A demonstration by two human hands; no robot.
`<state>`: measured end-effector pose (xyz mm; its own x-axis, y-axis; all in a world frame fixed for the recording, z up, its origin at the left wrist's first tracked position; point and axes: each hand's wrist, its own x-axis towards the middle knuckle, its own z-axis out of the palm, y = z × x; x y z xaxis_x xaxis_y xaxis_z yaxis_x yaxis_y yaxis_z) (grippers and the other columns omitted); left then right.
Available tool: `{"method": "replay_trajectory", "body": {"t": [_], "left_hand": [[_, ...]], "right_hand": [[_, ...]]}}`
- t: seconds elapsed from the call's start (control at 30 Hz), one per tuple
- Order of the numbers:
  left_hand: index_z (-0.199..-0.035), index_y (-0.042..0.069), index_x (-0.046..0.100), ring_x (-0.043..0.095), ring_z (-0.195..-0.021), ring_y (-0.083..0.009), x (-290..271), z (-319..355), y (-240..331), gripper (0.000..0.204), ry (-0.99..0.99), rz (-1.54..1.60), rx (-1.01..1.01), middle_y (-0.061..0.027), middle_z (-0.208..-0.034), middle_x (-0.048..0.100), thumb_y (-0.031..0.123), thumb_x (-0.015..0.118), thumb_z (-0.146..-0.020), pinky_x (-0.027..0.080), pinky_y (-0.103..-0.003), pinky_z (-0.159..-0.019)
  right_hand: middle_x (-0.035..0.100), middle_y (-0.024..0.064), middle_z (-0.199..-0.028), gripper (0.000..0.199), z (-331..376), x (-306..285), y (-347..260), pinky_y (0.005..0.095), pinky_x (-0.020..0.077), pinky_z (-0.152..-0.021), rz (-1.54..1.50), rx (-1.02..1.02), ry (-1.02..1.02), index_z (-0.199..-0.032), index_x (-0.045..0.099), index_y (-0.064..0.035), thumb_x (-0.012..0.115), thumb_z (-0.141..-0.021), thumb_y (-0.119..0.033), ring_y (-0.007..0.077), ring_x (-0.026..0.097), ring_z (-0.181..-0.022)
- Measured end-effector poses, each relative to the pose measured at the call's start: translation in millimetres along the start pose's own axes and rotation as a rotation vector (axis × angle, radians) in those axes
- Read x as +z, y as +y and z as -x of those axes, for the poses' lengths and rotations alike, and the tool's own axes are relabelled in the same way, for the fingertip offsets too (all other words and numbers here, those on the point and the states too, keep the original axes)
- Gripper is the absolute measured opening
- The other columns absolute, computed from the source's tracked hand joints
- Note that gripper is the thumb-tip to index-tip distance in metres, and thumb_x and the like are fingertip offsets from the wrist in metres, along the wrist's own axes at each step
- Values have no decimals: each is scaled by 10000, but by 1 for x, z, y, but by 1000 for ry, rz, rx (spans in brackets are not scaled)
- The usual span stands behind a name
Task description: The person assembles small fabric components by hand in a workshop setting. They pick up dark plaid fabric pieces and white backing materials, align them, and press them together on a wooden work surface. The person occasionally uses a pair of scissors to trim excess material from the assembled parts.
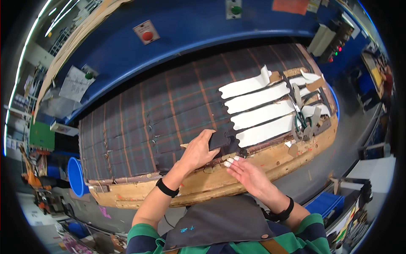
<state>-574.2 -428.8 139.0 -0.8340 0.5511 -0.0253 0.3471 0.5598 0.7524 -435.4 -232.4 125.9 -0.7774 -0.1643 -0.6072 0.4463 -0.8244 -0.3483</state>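
On the left, the plaid cloth (127, 127) spreads across the surface (131, 195) with puckers along its seams; a dragging wrist or sleeve could shift those layers out of line. The left hand (198, 150) bends over the dark piece (219, 140) near the front edge, its thumb and fingers apparently pinching it; a loose hold might let the piece slip or fan apart. Just beside it, the right hand (249, 172) is turned partly upward, white-tipped fingers loosely together with nothing visible between them, so any support from below looks slight. Farther right, the white strips (264, 116) could be knocked askew by a wide reach, and the scissors (300, 119) among scraps (313, 122) could snag a hand.
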Motion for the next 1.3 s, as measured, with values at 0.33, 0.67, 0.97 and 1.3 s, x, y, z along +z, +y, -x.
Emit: {"method": "replay_trajectory", "body": {"t": [0.33,0.67,0.97,1.3], "left_hand": [[-1263,28,598,639,-1005,-392,12,-3,-8,409,-94,-48,-22,-172,-1090,609,192,730,-913,517,-415,-877],[-1284,-2,617,641,-1076,-325,5,-8,-18,559,-147,21,75,-141,-1160,600,322,810,-871,517,-419,-913],[-1198,-29,644,579,-1062,-214,-2,-12,-33,387,-189,193,-19,-103,-1127,595,232,727,-924,463,-331,-941],[-1324,-5,608,574,-1021,-116,-21,22,-28,522,-109,754,-336,-9,-1154,649,308,768,-938,471,-285,-919]], "right_hand": [[635,-1,-1169,172,-18,6,21,333,484,-935,-84,-45,-48,-1195,576,-125,602,-1053,-218,150,610,-1139],[613,-23,-961,247,-37,32,28,238,441,-575,-52,-158,65,-1061,572,-130,633,-1046,-369,115,646,-756],[650,8,-1009,227,-33,16,30,233,471,-575,309,-121,72,-1121,601,-80,590,-1066,-300,116,654,-721],[662,81,-975,341,-43,39,-8,291,513,-670,965,-691,66,-1166,634,7,724,-973,-259,111,606,-729]]}}
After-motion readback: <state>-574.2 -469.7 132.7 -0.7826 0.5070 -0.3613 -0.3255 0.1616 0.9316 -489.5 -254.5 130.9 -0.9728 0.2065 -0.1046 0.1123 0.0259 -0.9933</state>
